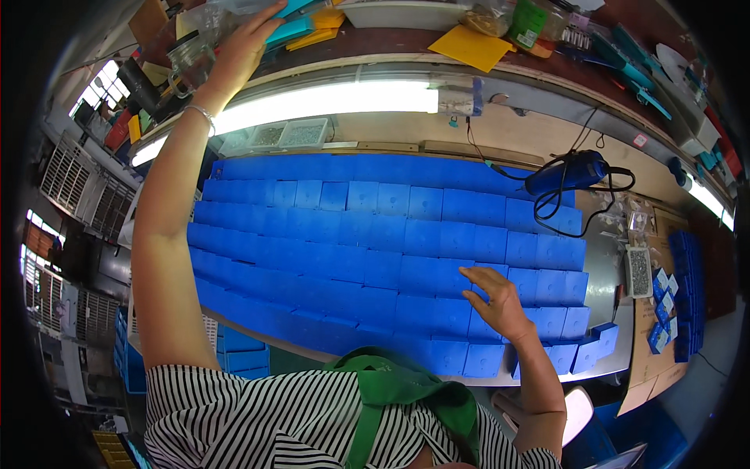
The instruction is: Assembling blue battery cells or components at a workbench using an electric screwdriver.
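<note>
My left hand point(241, 53) is raised to the shelf at the upper left, its fingers stretched out beside a teal flat item point(289, 31). Whether the fingertips touch it I cannot tell. A glass jar with a dark lid point(190, 61) stands just left of that hand. Over the near right part of the table, my right hand point(498, 301) hovers with bent fingers held apart and nothing between them. Under it lie long rows of blue boxes point(336, 262), packed edge to edge over most of the tabletop.
A lit tube lamp point(328, 105) runs below the shelf point(375, 48). On the shelf lies a yellow sheet point(472, 48). A blue corded tool point(566, 172) with black cable rests at the back right. Clear trays of small parts point(301, 133) stand at the back; cardboard point(652, 375) lies right.
</note>
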Motion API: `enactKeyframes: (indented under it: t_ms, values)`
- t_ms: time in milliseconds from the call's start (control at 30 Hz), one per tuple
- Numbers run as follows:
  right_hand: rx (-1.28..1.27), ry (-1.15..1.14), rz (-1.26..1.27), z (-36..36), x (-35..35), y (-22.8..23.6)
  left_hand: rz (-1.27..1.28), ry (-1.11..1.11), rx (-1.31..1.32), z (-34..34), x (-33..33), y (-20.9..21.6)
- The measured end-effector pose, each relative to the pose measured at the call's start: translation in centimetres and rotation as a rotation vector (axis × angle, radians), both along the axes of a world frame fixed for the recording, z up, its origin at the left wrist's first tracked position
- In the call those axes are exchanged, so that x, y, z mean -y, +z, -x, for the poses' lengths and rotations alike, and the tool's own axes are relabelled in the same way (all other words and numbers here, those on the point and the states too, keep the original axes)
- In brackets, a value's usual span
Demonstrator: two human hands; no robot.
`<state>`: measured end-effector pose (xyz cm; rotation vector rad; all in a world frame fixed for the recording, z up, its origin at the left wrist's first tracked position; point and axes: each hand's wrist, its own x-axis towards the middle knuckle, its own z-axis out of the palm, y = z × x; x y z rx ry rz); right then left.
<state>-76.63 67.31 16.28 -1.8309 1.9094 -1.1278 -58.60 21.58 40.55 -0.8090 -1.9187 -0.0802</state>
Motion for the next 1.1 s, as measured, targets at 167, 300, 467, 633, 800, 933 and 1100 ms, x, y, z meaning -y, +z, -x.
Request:
enactKeyframes:
  t_ms: [167, 300, 467, 633, 800, 933, 1100]
  values:
    - [-0.017, 0.009, -0.070, -1.0, 0.6, 0.3, 0.150, 1.129, 0.170, -1.0, -3.7, 0.3]
    - [-0.038, 0.021, -0.099, -2.5, 1.7, 0.8, 0.169, 1.141, 0.098, -1.1, -2.6, 0.4]
    - [-0.095, 0.042, -0.134, -4.6, 2.8, 1.2, 0.049, 1.099, 0.065, 0.0, -2.2, 0.3]
    - [-0.149, 0.093, -0.090, -5.2, 5.4, 5.8, 0.115, 1.080, 0.040, -0.1, -0.8, 0.4]
    - [-0.480, 0.134, 0.262, -4.5, 13.6, 17.0, 0.118, 1.009, 0.068, -1.5, 0.0, 0.0]
    - [-1.006, 0.009, 0.567, -1.1, 24.5, 23.9, 0.058, 0.950, -0.043, -0.9, 0.9, 0.4]
    - [-1.406, -0.152, 0.514, 0.5, 34.7, 25.2, 0.022, 0.951, -0.040, -0.6, 0.9, 0.4]
